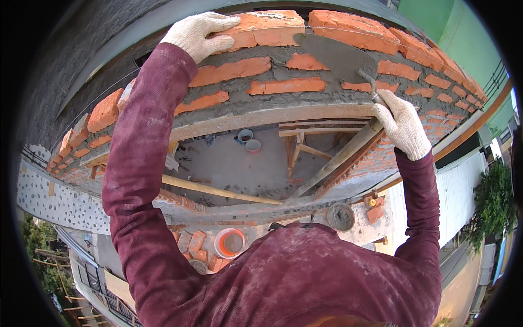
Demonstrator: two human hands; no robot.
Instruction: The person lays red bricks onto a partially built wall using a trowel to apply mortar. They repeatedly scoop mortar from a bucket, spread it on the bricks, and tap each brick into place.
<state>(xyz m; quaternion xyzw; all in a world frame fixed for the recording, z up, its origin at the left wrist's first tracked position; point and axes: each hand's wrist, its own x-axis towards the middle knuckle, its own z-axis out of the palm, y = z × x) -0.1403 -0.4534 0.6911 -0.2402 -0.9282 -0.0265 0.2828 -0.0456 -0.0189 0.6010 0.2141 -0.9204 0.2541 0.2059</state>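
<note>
In a cream knit glove, my left hand [197,36] grips the top-course red brick [272,28] at upper middle, fingers over its upper part and thumb lower on its face. My right hand [402,124], also gloved, holds the handle of a trowel [338,54], whose grey blade lies against the brickwork below the top bricks. The brick wall [287,86] has thick grey mortar in its joints and curves across the view. A thin string runs along the top course. A plank [261,114] lies along the wall below the brickwork.
Below are an opening with a concrete floor [229,163], buckets [252,145], a wooden trestle [298,150] and slanting poles [223,191]. Nearer me, a ledge holds an orange bucket [229,243], a mortar pail [340,217] and loose bricks [197,242]. A green wall [457,24] stands at upper right.
</note>
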